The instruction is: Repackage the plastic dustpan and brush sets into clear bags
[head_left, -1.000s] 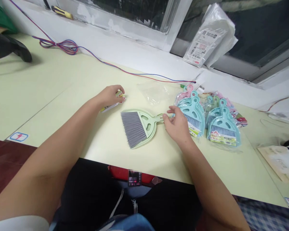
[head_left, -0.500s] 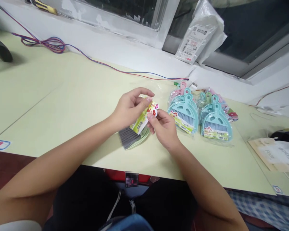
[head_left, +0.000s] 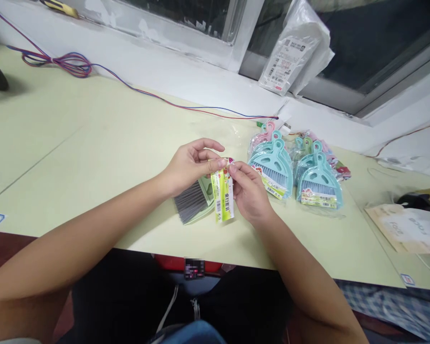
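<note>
Between my hands hangs a printed green-and-white card label (head_left: 222, 198), pinched at its top edge. My left hand (head_left: 197, 162) holds it with the thumb in front, the other fingers loosely curled above. On the other side my right hand (head_left: 249, 188) pinches the label's upper right corner. Behind and left of the label, a green dustpan with a grey-bristled brush (head_left: 191, 203) lies on the table, its handle end hidden by my left hand and the label.
To the right lie two piles of bagged blue dustpan-and-brush sets (head_left: 272, 165), (head_left: 318, 184) with labels. Red and blue wires (head_left: 71, 64) run along the wall. A plastic packet (head_left: 286, 57) leans at the window. A paper bag (head_left: 397, 227) rests at far right.
The label has swung from a slant to hanging nearly upright, its lower end shifting right. Both hands stay on it, with my left hand slightly lower. More of the dustpan shows.
</note>
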Demonstrator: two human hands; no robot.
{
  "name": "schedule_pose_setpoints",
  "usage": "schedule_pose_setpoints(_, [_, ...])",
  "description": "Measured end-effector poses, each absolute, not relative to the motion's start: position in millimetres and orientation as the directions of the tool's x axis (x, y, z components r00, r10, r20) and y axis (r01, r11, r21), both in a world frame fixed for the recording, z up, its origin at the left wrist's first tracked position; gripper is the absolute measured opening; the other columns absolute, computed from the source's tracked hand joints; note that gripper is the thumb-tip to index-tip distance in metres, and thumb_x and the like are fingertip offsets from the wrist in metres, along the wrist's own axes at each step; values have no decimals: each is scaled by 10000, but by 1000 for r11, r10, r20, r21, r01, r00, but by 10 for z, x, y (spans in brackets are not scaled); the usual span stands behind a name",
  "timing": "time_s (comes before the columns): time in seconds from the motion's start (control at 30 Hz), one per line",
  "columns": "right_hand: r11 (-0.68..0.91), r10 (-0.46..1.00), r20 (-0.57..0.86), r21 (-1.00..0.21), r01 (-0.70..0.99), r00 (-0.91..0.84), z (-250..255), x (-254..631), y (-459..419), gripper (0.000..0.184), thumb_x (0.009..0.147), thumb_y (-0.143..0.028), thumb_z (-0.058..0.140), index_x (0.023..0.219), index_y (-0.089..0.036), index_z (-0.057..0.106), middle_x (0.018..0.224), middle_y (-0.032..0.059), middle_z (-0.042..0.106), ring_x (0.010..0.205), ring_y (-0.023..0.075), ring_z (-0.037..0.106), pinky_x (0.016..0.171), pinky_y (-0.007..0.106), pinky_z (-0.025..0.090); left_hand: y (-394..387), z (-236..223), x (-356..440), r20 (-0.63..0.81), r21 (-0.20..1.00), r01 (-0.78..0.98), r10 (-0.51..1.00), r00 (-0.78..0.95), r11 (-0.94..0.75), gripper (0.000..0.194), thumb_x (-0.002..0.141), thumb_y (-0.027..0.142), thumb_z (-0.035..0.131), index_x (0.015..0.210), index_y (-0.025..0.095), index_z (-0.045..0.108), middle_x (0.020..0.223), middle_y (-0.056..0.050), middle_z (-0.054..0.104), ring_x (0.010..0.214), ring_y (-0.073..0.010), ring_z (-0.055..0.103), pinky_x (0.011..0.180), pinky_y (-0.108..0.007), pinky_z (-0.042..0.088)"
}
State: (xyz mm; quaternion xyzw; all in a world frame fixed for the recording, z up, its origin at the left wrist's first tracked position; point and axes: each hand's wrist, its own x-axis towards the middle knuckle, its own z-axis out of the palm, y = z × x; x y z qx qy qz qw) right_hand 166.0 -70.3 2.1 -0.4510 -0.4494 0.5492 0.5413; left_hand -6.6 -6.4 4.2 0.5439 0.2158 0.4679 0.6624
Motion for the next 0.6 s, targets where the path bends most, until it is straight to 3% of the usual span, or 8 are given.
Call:
schedule_pose_setpoints(0.07, [-68, 998, -64, -976, -209, -29, 26, 1674, -695, 347, 798, -561, 819, 775, -254, 658, 670, -33, 553, 565, 118, 448, 465, 232, 304, -51, 23, -67, 206, 914, -406, 856, 474, 6, 489, 754, 454, 988, 1066, 200, 710, 810, -2, 770, 708, -143, 729, 652, -254, 577])
schedule_pose_setpoints(0.2, [-78, 996, -68, -974, -213, -55, 33, 1691, -686, 317, 762, -516, 839, 753, -242, 681, 669, -25, 556, 584, 117, 457, 471, 232, 300, -38, 4, -72, 193, 925, -379, 865, 463, -4, 460, 793, 493, 949, 1059, 204, 709, 781, 2, 757, 665, -145, 719, 613, -251, 554])
schedule_pose_setpoints(0.4, [78, 996, 73, -989, -124, 43, 53, 1685, -687, 362, 778, -575, 852, 808, -253, 689, 699, -33, 571, 562, 101, 442, 472, 235, 318, -58, 4, -71, 275, 948, -278, 842, 464, -156, 416, 823, 447, 934, 1069, 191, 718, 775, -6, 749, 689, -144, 714, 677, -261, 576])
schedule_pose_setpoints(0.6, [-57, 998, -54, -973, -222, -22, 52, 1707, -678, 362, 769, -556, 849, 777, -249, 656, 669, -38, 561, 556, 103, 443, 461, 228, 272, -61, -8, -73, 271, 941, -315, 829, 489, -121, 430, 820, 453, 936, 1083, 201, 708, 803, -6, 753, 693, -141, 709, 653, -254, 573])
